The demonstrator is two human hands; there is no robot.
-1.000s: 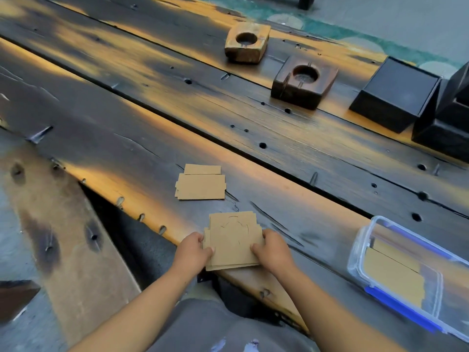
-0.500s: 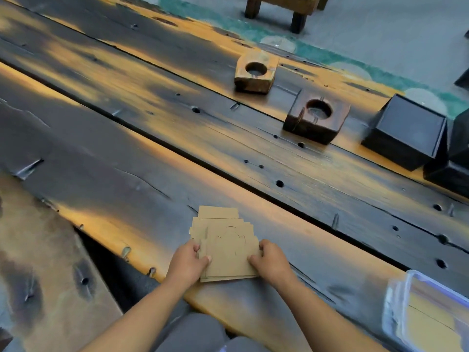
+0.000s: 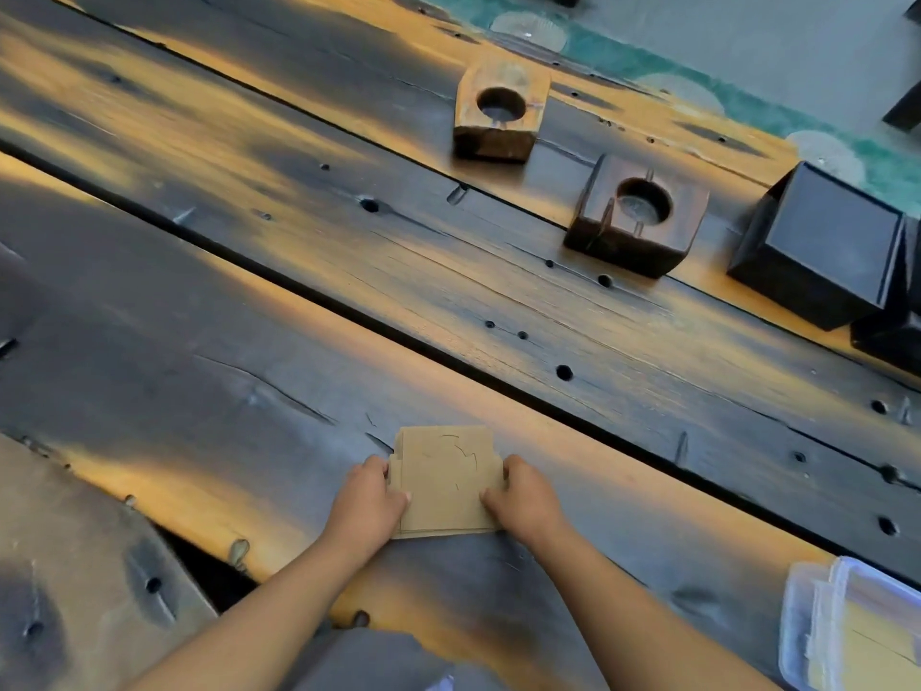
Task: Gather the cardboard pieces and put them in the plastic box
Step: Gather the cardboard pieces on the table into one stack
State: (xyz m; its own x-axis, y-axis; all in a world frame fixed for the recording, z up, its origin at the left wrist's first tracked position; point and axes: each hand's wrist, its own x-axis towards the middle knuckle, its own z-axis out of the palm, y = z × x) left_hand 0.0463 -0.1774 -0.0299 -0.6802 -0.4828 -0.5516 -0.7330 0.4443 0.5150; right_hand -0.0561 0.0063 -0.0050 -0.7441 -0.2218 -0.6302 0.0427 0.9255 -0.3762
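A stack of brown cardboard pieces (image 3: 446, 483) lies flat on the dark wooden table (image 3: 249, 371), near its front edge. My left hand (image 3: 369, 501) presses on the stack's left side and my right hand (image 3: 521, 498) on its right side, both gripping it. The clear plastic box (image 3: 797, 635) sits at the bottom right, cut off by the frame's edge, with tan cardboard inside it.
Two wooden blocks with round holes (image 3: 501, 112) (image 3: 640, 214) stand on the far plank. A black box (image 3: 822, 244) sits at the far right. A wooden board (image 3: 75, 566) lies lower, to the left of the table's front edge.
Both hands slid the held stack forward over the second pile, and the two now sit as one stack. The view shifted, leaving only a corner of the plastic box.
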